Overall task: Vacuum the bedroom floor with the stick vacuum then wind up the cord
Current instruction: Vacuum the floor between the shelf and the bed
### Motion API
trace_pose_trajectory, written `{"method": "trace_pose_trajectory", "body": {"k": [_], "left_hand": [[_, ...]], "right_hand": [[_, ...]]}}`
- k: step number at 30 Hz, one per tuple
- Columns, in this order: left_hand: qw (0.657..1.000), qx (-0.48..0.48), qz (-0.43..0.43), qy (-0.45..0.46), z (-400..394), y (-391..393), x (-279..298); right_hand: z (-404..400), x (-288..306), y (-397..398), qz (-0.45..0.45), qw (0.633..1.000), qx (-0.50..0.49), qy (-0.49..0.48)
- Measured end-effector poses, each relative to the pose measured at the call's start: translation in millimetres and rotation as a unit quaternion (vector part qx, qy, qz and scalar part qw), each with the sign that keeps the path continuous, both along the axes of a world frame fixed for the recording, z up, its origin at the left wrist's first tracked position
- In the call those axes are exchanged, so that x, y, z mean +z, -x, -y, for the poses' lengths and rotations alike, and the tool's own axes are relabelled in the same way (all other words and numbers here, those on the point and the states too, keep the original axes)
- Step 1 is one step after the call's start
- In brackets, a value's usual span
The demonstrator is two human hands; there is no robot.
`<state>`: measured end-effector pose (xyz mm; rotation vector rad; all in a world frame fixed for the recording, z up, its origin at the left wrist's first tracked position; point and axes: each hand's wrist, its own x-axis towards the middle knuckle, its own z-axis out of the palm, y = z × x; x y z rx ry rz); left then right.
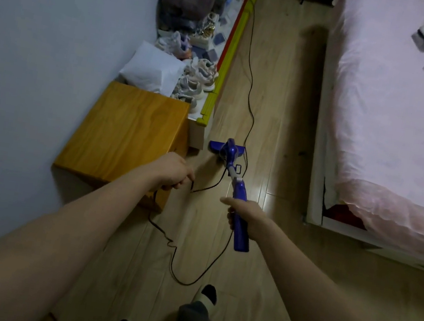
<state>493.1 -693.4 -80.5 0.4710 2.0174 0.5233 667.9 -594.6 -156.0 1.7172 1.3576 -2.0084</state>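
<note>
Head view, only one. Stick vacuum [233,175] sits centre frame, purple; its floor head [224,147] is flat on the wood floor [273,131], just beside the corner of the wooden box [123,132] at left centre. Bed [396,111] fills the right side, well apart from the head.

My right hand [243,215] is wrapped around the vacuum's handle, fingers curled fully round it, arm stretched forward and down. My left hand [175,174] is held out to the left at about the same height, fingers curled around the black cord [250,105], lifting a stretch clear of the floor.

Cord runs from the vacuum up the frame along the yellow edging [230,52], and a slack loop lies on the floor in front of my feet, lower centre.

Handling, my read: vacuum looks light and rigid, one-handed push works, so keep the grip on the handle. Cord is limp and kinks easily; hold it loosely and let it slide, keep it out from under the head. Winding not started.
</note>
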Motion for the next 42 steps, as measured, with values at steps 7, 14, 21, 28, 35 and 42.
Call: {"method": "trace_pose_trajectory", "body": {"k": [7,14,21,28,35,42], "left_hand": [[1.000,0.018,-0.014,-0.005,-14.2,-7.1,7.2],[1.000,0.015,0.022,0.001,-39.1,-66.5,-15.0],[0.987,0.077,0.141,0.011,-80.5,-144.9,-39.1],[0.982,0.133,0.132,0.011,-112.9,-189.9,-44.7],[0.987,0.097,0.124,0.014,-128.2,-216.5,-43.7],[0.994,0.037,0.100,-0.012,-136.9,-228.1,-47.7]], "right_hand": [[-20.8,14.4,-12.7,-0.004,1.000,-0.001,0.009],[-15.3,25.5,-44.0,0.025,0.999,0.040,-0.021],[-6.9,31.5,-92.2,0.035,0.997,0.065,-0.025],[-32.5,38.7,-120.5,0.001,0.998,0.044,-0.034],[-37.5,39.4,-160.3,-0.041,0.997,0.030,-0.051],[-31.1,31.5,-171.3,-0.080,0.993,-0.040,-0.070]]}}
